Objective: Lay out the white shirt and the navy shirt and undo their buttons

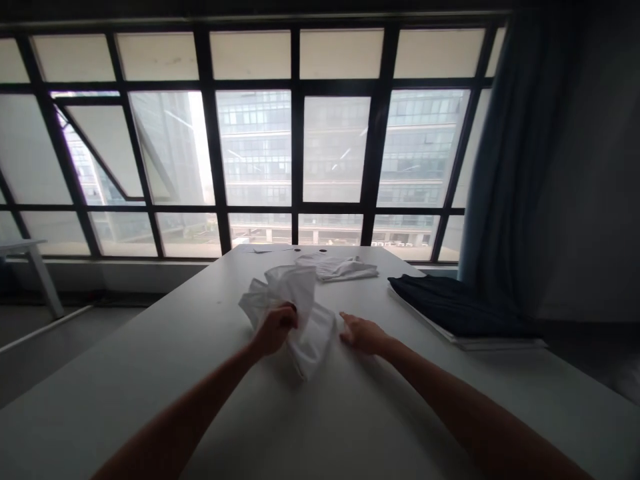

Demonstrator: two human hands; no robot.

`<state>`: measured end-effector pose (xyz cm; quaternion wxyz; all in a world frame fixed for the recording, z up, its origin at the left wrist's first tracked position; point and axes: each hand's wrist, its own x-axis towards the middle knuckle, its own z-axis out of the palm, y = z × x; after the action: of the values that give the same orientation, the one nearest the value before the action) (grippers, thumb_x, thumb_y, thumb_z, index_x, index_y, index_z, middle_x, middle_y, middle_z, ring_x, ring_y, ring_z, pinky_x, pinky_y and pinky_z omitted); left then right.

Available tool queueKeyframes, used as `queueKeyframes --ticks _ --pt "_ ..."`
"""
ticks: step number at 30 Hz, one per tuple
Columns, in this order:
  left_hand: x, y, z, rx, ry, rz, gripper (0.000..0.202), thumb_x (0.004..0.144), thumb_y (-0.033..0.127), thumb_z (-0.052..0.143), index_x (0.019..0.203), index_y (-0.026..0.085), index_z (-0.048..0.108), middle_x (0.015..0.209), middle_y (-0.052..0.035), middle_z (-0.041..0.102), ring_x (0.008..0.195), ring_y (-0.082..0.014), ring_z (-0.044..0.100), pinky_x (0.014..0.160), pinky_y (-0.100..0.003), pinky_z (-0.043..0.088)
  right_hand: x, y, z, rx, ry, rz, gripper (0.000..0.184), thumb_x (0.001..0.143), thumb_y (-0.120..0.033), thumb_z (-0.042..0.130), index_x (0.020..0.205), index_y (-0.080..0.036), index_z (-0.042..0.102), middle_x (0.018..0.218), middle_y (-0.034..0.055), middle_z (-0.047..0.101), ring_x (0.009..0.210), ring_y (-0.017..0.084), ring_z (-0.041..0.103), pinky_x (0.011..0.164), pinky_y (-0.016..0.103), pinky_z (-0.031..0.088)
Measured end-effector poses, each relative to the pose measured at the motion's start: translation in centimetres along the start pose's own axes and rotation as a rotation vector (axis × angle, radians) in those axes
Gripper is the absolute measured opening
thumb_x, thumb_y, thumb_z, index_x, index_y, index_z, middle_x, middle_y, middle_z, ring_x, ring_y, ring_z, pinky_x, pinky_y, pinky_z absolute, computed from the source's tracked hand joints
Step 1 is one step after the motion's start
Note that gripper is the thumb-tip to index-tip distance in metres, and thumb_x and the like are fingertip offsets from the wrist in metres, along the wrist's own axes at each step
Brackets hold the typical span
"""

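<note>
Two hands: apart, over the white table (pixel 125 373).
Left hand (pixel 274 331): clamped on a crumpled white cloth (pixel 306 300), which lies just to its right.
Beyond the hands: a folded white cloth (pixel 336 268).
Right hand (pixel 364 335): open, fingertips just beside the crumpled cloth.
Farther right: a dark navy garment (pixel 450 300) on a pale board (pixel 500 344).

A soft white cloth (pixel 300 293) lies in a messy, crumpled bunch on the flat white table (pixel 380 407). It has lots of folds and wrinkles. One part puffs up high, and a narrower part hangs down toward the near side.
</note>
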<state>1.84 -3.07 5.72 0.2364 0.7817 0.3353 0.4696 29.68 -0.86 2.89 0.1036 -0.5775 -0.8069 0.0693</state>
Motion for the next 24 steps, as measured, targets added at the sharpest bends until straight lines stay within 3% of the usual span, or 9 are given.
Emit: queueKeyframes --ticks 3,5,7,9,13,15,18,21,24 --pt "0.4 1.8 2.2 -0.157 -0.304 -0.049 0.016 0.071 0.023 0.058 0.058 0.018 0.051 0.077 -0.0038 0.057 0.074 -0.0169 0.054 0.068 -0.029 0.045 -1.4 2.4 -1.8 0.176 0.123 -0.067 0.086 0.075 -0.038 0.069 0.149 -0.014 0.034 0.150 0.0158 0.042 0.133 0.029 0.044 0.109 0.038 0.036" --pt "0.6 1.7 2.4 -0.203 -0.323 -0.138 0.021 0.072 0.032 0.063 0.062 0.017 0.052 0.074 -0.0029 0.058 0.072 -0.0161 0.054 0.066 -0.028 0.045 -1.8 4.2 -2.4 0.255 0.229 -0.089 0.084 0.074 -0.039 0.069 0.148 -0.014 0.037 0.151 0.0154 0.040 0.136 0.030 0.041 0.111 0.039 0.034" --pt "0.6 0.4 1.8 -0.178 -0.228 -0.208 0.025 0.072 0.040 0.064 0.069 0.017 0.054 0.073 -0.0020 0.059 0.068 -0.0147 0.054 0.063 -0.027 0.045 -2.0 5.5 -2.3 0.330 0.249 -0.043 0.087 0.072 -0.044 0.071 0.147 -0.014 0.038 0.150 0.0168 0.040 0.135 0.032 0.042 0.110 0.041 0.035" --pt "0.4 -1.6 0.9 -0.079 -0.093 -0.238 0.030 0.072 0.045 0.065 0.078 0.017 0.057 0.080 -0.0027 0.061 0.066 -0.0140 0.056 0.061 -0.026 0.047 -2.0 6.1 -1.9 0.370 0.190 0.008 0.087 0.070 -0.047 0.073 0.145 -0.014 0.043 0.144 0.0173 0.049 0.128 0.033 0.049 0.107 0.041 0.039" --pt "-0.7 -4.5 0.1 0.148 0.059 -0.257 0.055 0.069 0.047 0.070 0.113 0.017 0.058 0.095 -0.0060 0.064 0.069 -0.0179 0.063 0.061 -0.032 0.053 -1.6 5.2 -1.0 0.258 0.169 0.059 0.065 0.072 -0.042 0.073 0.130 -0.016 0.058 0.127 0.0151 0.062 0.115 0.031 0.058 0.101 0.039 0.043" --pt "-1.1 -4.8 0.6 0.266 0.090 -0.213 0.059 0.066 0.041 0.074 0.117 0.015 0.059 0.102 -0.0100 0.064 0.083 -0.0236 0.065 0.071 -0.037 0.056 -1.4 4.4 -0.6 0.183 0.227 0.051 0.052 0.074 -0.037 0.072 0.121 -0.015 0.064 0.122 0.0140 0.064 0.112 0.030 0.059 0.099 0.037 0.044" --pt "-1.0 -3.9 2.0 0.383 0.101 -0.114 0.041 0.067 0.025 0.072 0.106 0.015 0.067 0.102 -0.0114 0.066 0.094 -0.0263 0.062 0.086 -0.042 0.052 -1.0 3.1 -0.2 0.096 0.289 0.053 0.027 0.078 -0.025 0.068 0.104 -0.017 0.068 0.109 0.0101 0.068 0.104 0.025 0.061 0.091 0.032 0.046" --pt "-0.2 -2.4 2.6 0.325 0.111 -0.062 0.022 0.072 0.019 0.064 0.093 0.017 0.070 0.090 -0.0080 0.068 0.085 -0.0227 0.063 0.086 -0.041 0.052 -0.5 2.0 -1.4 0.072 0.468 0.090 0.012 0.084 -0.019 0.059 0.093 -0.018 0.067 0.102 0.0103 0.067 0.100 0.024 0.060 0.084 0.031 0.046" --pt "0.8 -0.7 0.9 0.026 0.213 -0.045 0.016 0.073 0.026 0.069 0.087 0.018 0.067 0.087 -0.0048 0.069 0.082 -0.0202 0.065 0.081 -0.036 0.054 -0.7 1.9 -5.1 0.381 0.814 0.018 0.017 0.087 -0.033 0.058 0.089 -0.018 0.064 0.092 0.0094 0.066 0.090 0.023 0.060 0.078 0.033 0.049"
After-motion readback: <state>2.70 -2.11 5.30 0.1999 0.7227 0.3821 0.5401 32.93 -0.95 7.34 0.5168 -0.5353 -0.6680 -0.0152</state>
